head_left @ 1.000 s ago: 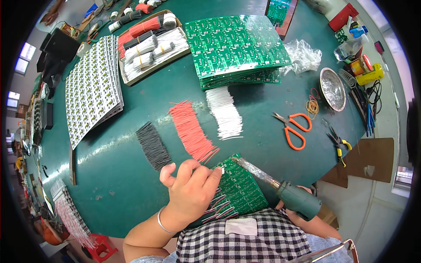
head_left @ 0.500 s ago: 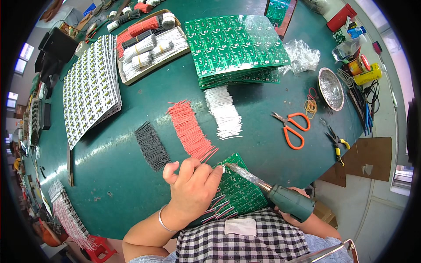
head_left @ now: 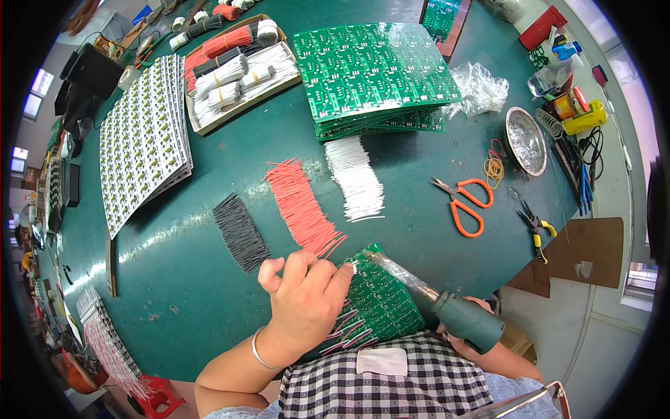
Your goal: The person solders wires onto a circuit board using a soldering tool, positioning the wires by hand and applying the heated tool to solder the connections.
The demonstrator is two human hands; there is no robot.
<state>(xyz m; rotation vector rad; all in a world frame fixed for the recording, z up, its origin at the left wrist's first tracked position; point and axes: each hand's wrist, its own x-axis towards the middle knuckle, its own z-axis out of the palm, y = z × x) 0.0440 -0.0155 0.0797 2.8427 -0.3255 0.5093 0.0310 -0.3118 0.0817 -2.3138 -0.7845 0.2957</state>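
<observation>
My left hand (head_left: 303, 297) rests on a green circuit board (head_left: 384, 300) at the near table edge, its fingertips pinching a thin wire at the board's top corner. My right hand (head_left: 481, 334), mostly hidden, grips the dark green handle of a soldering iron (head_left: 447, 307); the iron's silver shaft slants up left, with its tip right at my left fingertips. Short red, black and white wires stick out from the board's lower left edge. A row of red wires (head_left: 300, 206) lies just beyond my left hand, flanked by black wires (head_left: 239, 232) and white wires (head_left: 354, 178).
A stack of green boards (head_left: 373, 73) lies at the back, white component panels (head_left: 143, 140) at the left, and a tray of bundled wires (head_left: 234, 66). Orange scissors (head_left: 462, 202), pliers (head_left: 534, 227), a metal dish (head_left: 525, 140) and rubber bands (head_left: 494, 167) sit at the right.
The iron's tip has stayed at the board's top corner. My left hand has shifted only slightly on the board.
</observation>
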